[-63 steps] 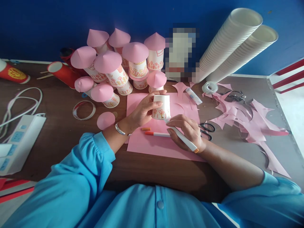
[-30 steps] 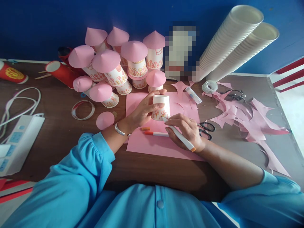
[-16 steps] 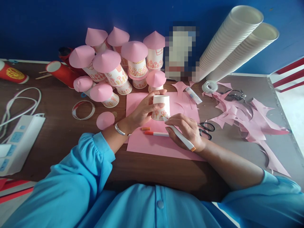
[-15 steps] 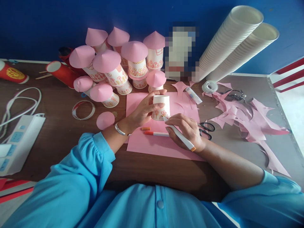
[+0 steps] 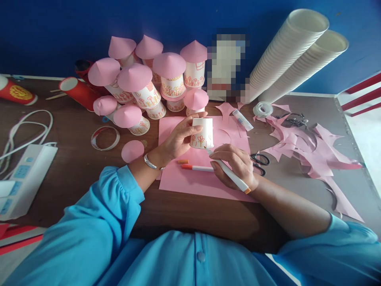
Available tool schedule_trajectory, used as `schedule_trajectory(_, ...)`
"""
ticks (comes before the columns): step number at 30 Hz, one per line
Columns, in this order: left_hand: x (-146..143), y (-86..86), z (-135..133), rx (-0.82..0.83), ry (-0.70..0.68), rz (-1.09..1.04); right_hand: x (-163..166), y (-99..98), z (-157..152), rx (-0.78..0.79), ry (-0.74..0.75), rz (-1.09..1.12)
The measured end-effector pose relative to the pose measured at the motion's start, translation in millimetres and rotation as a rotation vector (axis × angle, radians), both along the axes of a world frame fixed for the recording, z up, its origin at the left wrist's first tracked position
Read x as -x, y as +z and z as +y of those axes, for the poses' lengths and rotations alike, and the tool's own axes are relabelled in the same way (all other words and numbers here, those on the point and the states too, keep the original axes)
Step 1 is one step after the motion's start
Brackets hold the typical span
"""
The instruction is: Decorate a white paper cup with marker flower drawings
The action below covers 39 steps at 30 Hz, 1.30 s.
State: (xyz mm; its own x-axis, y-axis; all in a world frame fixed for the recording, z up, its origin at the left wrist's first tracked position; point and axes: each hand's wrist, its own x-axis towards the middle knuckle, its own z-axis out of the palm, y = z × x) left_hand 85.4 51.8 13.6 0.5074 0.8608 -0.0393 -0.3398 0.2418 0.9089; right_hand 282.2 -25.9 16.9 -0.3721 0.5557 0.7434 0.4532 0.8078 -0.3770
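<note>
My left hand (image 5: 181,136) is closed around an upside-down white paper cup (image 5: 205,129) with orange flowers drawn near its lower rim. In my right hand (image 5: 235,165) is a white marker pen (image 5: 230,174) with an orange end, its tip close to the cup's lower edge. Whether the tip touches the cup I cannot tell. Beneath both hands lie sheets of pink paper (image 5: 184,180). On them rest a red-capped marker (image 5: 196,168) and a small orange-brown pen cap (image 5: 182,161).
Several cup towers with pink cone roofs (image 5: 169,65) stand at the back. Right of my hands are black scissors (image 5: 259,159), a tape roll (image 5: 263,109) and pink paper scraps (image 5: 315,151). Tall paper cup stacks (image 5: 290,53) lean behind. A power strip (image 5: 28,178) sits left.
The cup has turned in my left hand, so the drawn flowers have shifted left. My right hand and the marker have moved slightly right and down, away from the flowers.
</note>
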Motion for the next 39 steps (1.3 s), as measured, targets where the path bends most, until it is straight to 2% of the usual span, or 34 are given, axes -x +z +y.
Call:
schedule_trajectory(12, -0.3, -5.2, 3.9, 0.137, -0.006, -0.107, -0.9, 3.7, 1.4, -0.004, -0.013, 0.007)
schedule_trajectory(23, 2.2, -12.4, 7.9, 0.086, -0.047, -0.150, -0.7, 4.9, 1.8, 0.011, -0.042, 0.013)
schedule_trajectory(39, 1.4, -12.7, 7.8, 0.073, -0.067, -0.166, -1.1, 3.0, 2.8, 0.017, -0.047, -0.012)
